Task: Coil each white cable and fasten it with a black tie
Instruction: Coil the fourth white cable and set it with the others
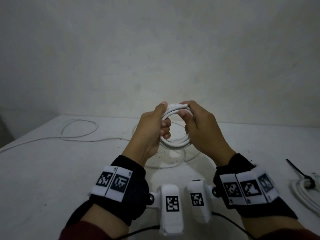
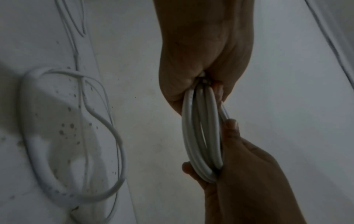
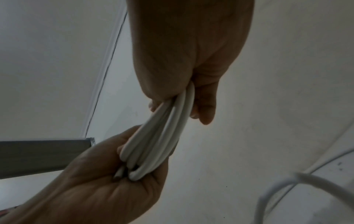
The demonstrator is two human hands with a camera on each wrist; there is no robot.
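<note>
grip: left hand (image 1: 152, 129) and right hand (image 1: 200, 129) both curled around one coiled white cable (image 1: 174, 142), held upright above the table (image 1: 52, 170). loose white cable (image 1: 78, 130) lies far left; black tie (image 1: 297, 172) on another coil at right edge.

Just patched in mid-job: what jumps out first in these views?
Dead centre, the left hand and right hand grip a coiled white cable above the table, one on each side. A loose white cable trails at far left. At the right edge, a black tie rests by another coil.
</note>
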